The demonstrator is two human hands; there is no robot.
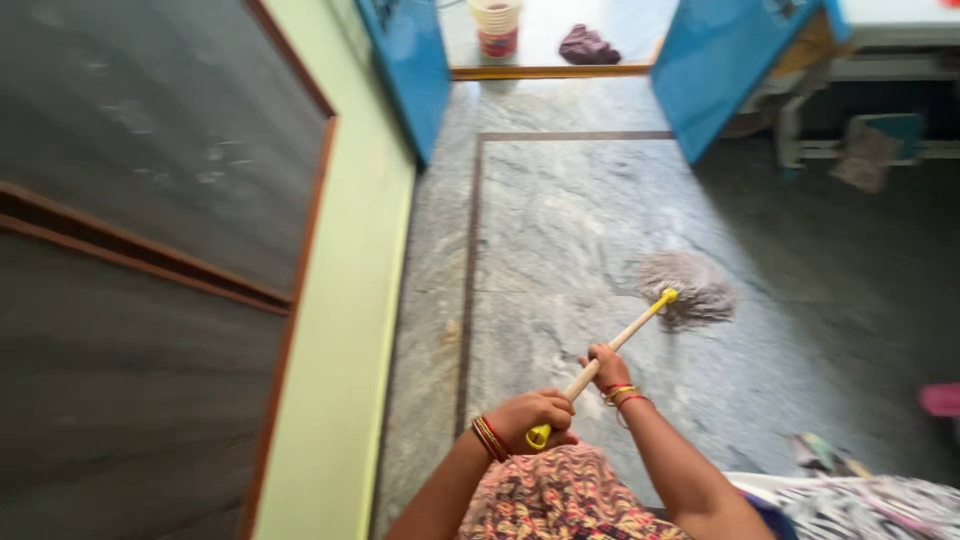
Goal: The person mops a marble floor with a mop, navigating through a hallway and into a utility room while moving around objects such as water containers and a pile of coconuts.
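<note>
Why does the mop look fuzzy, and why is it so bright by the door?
Head view: the mop head is smeared by motion blur; the doorway is washed out by daylight, so the bucket looks pale; the floor at right lies in shadow; both hands look fairly sharp.

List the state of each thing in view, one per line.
Mop: head down on the floor, handle tilted.
Left hand: closed around the handle's yellow end.
Right hand: gripping mid-handle.
Blue doors: open.
Bucket: upright beyond the doorway.
Cloth: crumpled beside the bucket.
</note>
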